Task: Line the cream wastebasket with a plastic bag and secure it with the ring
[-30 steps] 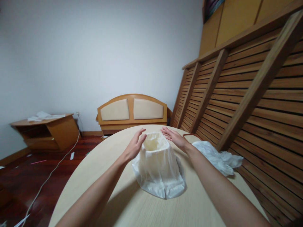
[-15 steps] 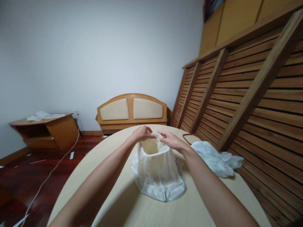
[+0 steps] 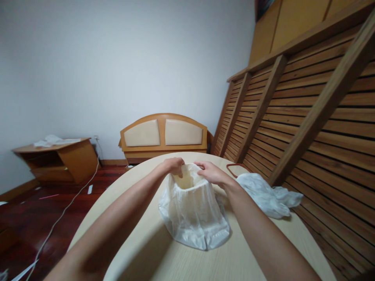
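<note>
Your bin (image 3: 185,182) stands upright near the middle of the table (image 3: 187,267), mouth up, with a white bag (image 3: 197,224) over it. Looks mostly done: the bag goes over the near rim and drapes down the outside, its loose skirt spread on the table at the front. The mouth is open, and you can see down to a cream inner wall; can't tell how far the lining reaches inside or whether it sits flat at the bottom.

What's left, by my read: the far part of the rim, where both your hands are, plus wrinkles and slack lower down, not yet smoothed or tucked.

Your left hand (image 3: 176,167) is partly closed at the far-left rim, fingers curled over and pointing into the mouth; fingertips too small and hidden to confirm a grip. Your right hand (image 3: 207,171) is at the far-right rim, thumb toward the inside, fingers reaching along the edge, a small gap between; can't tell if the bag is pinched there.

A second bag (image 3: 260,195) lies crumpled on the table's right side, apart from your hands, just beside a brown loop (image 3: 234,170); can't tell what that belongs to.
</note>
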